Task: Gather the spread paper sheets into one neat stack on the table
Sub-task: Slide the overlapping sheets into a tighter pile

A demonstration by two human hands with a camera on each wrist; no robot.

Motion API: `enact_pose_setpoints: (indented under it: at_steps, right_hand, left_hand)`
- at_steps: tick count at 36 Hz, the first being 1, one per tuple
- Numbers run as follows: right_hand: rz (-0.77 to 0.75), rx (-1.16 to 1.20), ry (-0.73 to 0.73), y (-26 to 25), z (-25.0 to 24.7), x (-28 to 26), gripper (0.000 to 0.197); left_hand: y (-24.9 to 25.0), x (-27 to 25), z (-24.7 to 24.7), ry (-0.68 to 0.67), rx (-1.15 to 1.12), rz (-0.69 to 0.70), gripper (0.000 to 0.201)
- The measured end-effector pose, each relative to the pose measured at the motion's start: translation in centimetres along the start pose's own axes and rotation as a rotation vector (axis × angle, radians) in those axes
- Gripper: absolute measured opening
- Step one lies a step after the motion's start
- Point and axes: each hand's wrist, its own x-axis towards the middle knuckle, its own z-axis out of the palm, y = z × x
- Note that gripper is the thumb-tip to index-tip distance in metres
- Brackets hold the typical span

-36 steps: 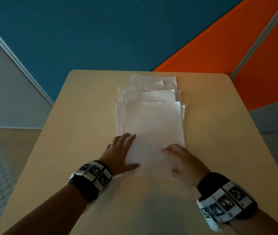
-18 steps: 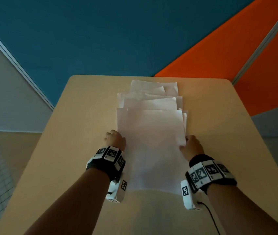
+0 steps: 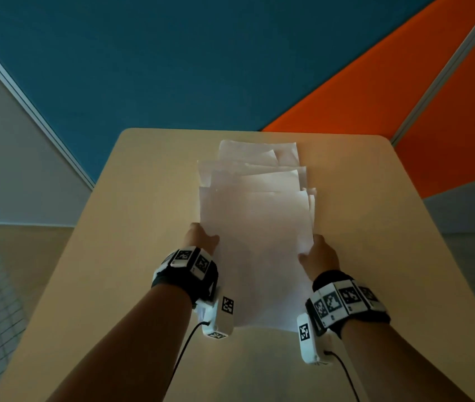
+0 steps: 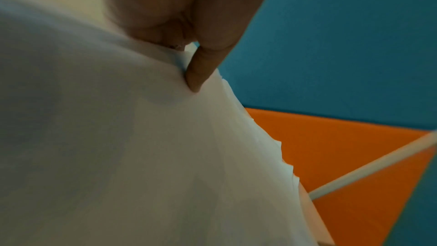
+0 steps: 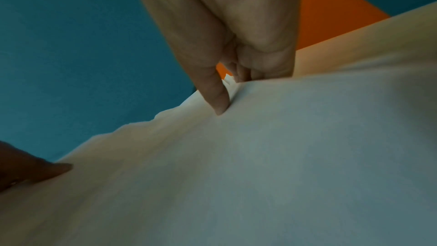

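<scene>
Paper sheets (image 3: 255,245) pinched between left hand (image 3: 200,237) and right hand (image 3: 318,255).

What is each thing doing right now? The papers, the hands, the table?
Sheets: overlapped in a fanned pile, far edges staggered, not yet a neat stack.
Left hand: grips the pile's left edge, thumb on top.
Right hand: grips the pile's right edge, thumb on top.
Table: holds the pile.
</scene>
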Motion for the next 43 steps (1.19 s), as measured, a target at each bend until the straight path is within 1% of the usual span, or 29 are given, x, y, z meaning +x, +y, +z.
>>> enact_pose_setpoints:
  at_steps: [3,7,14,20,23,24,26,28,31,36,40,43]
  right_hand:
    - [-0.002,-0.005,-0.008,0.2,0.0,-0.7,0.056]
    - [-0.018,-0.043,-0.020,1.2,0.2,-2.4,0.057]
    - [-0.053,-0.106,-0.079,3.8,0.7,-6.6,0.059]
    - [-0.095,-0.174,-0.068,6.1,1.5,-10.5,0.067]
    - [-0.093,-0.194,-0.115,7.7,1.9,-12.2,0.069]
    - [-0.093,-0.198,-0.134,8.1,1.9,-12.7,0.069]
    - [-0.093,-0.171,-0.163,8.7,1.6,-13.2,0.061]
    - [-0.074,-0.137,-0.144,9.0,0.9,-12.9,0.052]
    - [-0.014,-0.098,-0.088,8.9,-0.1,-10.7,0.048]
    - [0.002,-0.047,-0.040,6.5,-0.8,-6.9,0.045]
    - [-0.030,-0.014,-0.032,4.3,0.0,-5.8,0.059]
    - [-0.047,-0.030,-0.053,3.7,0.3,-5.3,0.061]
  left_hand:
    - [-0.7,-0.3,-0.2,-0.012,0.017,0.043,0.046]
    - [-2.2,-1.9,0.0,0.002,0.112,0.102,0.036]
    - [-6.0,-5.5,0.3,-0.037,0.173,0.163,0.040]
    - [-8.6,-8.6,0.3,-0.071,0.167,0.147,0.045]
    - [-10.4,-10.0,0.5,-0.079,0.144,0.135,0.047]
    - [-11.0,-10.4,0.6,-0.080,0.127,0.132,0.046]
    - [-12.0,-11.1,0.8,-0.079,0.080,0.118,0.048]
    - [-12.3,-11.3,0.9,-0.055,0.017,0.111,0.057]
    - [-11.4,-10.6,0.9,0.008,-0.036,0.106,0.069]
    - [-7.9,-7.7,0.5,0.074,-0.126,0.062,0.065]
    - [-5.7,-6.4,1.0,0.051,-0.153,0.043,0.061]
    - [-5.1,-5.9,1.5,0.034,-0.140,0.037,0.059]
